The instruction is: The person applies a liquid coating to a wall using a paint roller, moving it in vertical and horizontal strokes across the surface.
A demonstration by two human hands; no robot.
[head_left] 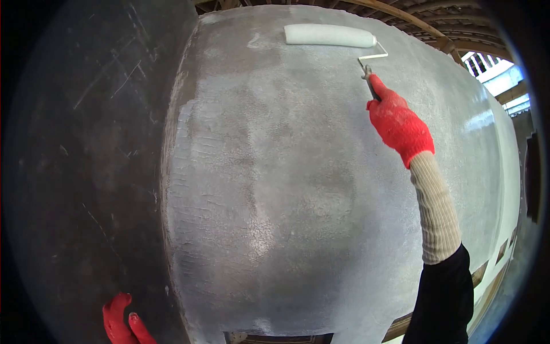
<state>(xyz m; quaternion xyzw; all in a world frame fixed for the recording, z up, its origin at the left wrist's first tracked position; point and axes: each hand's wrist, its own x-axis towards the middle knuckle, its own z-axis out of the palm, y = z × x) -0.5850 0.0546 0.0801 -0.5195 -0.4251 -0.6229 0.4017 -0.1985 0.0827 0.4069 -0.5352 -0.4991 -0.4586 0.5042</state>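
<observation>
Raised high in front of me, my right hand (399, 123) wears a red glove and is closed around the dark handle of a paint roller (330, 36). Its long white sleeve lies against the upper part of a grey wall (298, 189), joined to the handle by a bent wire frame. Wet-looking, shiny streaks cover much of this wall. Low at the left, my left hand (123, 324), also in a red glove, shows only its fingers and thumb, spread apart with nothing between them, in front of a dark side wall (86, 172).
Wooden roof beams (395, 12) run above the wall's top edge. The two walls meet in a rough vertical corner (169, 143) on the left. A dark opening (278, 338) shows at the bottom edge. Daylight comes through a gap (498, 77) at the upper right.
</observation>
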